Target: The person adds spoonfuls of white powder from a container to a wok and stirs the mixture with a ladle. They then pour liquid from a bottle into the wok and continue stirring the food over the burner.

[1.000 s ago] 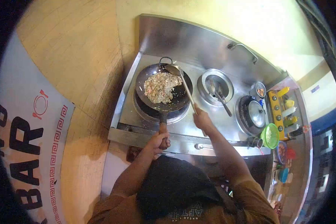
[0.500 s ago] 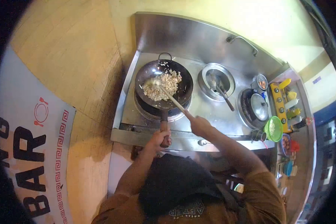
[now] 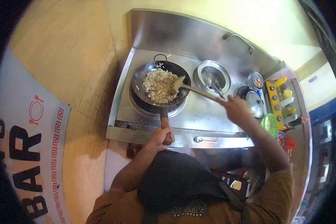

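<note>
The left hand (image 3: 161,137) is gripping the handle (image 3: 164,121) at the six o'clock of the wok (image 3: 139,81), which is resting over a burner. The right hand (image 3: 238,109) is clasping the ladle (image 3: 201,92), its head touching chopped food (image 3: 159,86) around three o'clock.

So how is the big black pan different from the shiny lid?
The black pan is dark, but the lid is silvery. The black pan looks bigger than the lid. The left hand grips the black pan's handle, while neither hand holds the lid. Both look round.
</note>
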Demonstrator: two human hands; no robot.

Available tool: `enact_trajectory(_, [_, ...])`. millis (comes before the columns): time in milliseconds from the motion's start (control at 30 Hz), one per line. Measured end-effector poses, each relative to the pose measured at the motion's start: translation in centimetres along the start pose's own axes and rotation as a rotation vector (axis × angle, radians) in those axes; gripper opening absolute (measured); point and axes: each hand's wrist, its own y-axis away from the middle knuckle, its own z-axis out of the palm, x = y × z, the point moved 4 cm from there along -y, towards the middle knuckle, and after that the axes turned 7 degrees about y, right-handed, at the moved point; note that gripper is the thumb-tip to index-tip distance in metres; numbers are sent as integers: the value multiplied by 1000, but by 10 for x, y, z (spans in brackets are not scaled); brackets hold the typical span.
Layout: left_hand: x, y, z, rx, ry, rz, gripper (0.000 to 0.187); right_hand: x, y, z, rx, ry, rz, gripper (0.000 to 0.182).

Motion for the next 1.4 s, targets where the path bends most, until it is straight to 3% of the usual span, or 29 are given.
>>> enact_trajectory(33, [-2, 3, 1, 7, -9, 15, 8, -16, -13, 13, -168, -94, 22, 59])
enact_trajectory(67, [-6, 2, -5, -7, -43, 5, 9, -28, -32, 49, -202, -397, 46, 60])
enact_trajectory(133, [-4, -11, -20, -49, -105, 18, 10, -48, -58, 89, -257, -716, 168, 59])
enact_trajectory(233, [3, -8, -37, -43, -115, 54, 10, -78, -62, 111, 119, -1045, 177, 58])
enact_trajectory(300, [4, -11, -43, -15, -135, 37, 15, -101, -77, 100, -32, -1117, 355, 59])
enact_trajectory(400, [7, -18, -54, -7, -211, 60, 21, -107, -85, 57, -299, -1258, 283, 56])
enact_trajectory(533, [9, -21, -60, 20, -264, 111, 23, -101, -95, 85, 153, -1085, 139, 56])
enact_trajectory(633, [8, -18, -57, 18, -189, 86, 22, -118, -131, 74, -70, -940, 302, 62])
enact_trajectory(767, [9, -22, -62, 31, -252, 79, 19, -145, -88, 62, -154, -677, -23, 67])
enact_trajectory(900, [16, -30, -71, 28, -314, 52, 17, -113, -19, 43, -300, -391, -88, 69])
enact_trajectory(967, [9, -18, -59, 44, -259, 37, 14, -105, -23, 52, -234, -429, -18, 69])
enact_trajectory(1067, [-10, 25, 26, -49, -95, 26, 10, -81, -38, 37, -185, -346, -22, 66])
enact_trajectory(1167, [-9, 8, 7, 18, -187, 22, 11, -37, -40, 21, -163, -91, -68, 63])
enact_trajectory(1233, [-5, -1, -11, 25, -73, 2, 12, -4, -27, -7, -11, -71, -24, 61])
enact_trajectory(1300, [-2, -2, -13, 23, -33, 9, 12, 18, -17, -20, 10, -52, -7, 60])
enact_trajectory(1333, [1, 1, -10, 17, -58, 24, 12, 20, -11, -42, -94, -89, -2, 60])
enact_trajectory(1400, [3, 4, -13, 25, -87, 50, 13, 5, -23, 3, -214, -185, -14, 60])
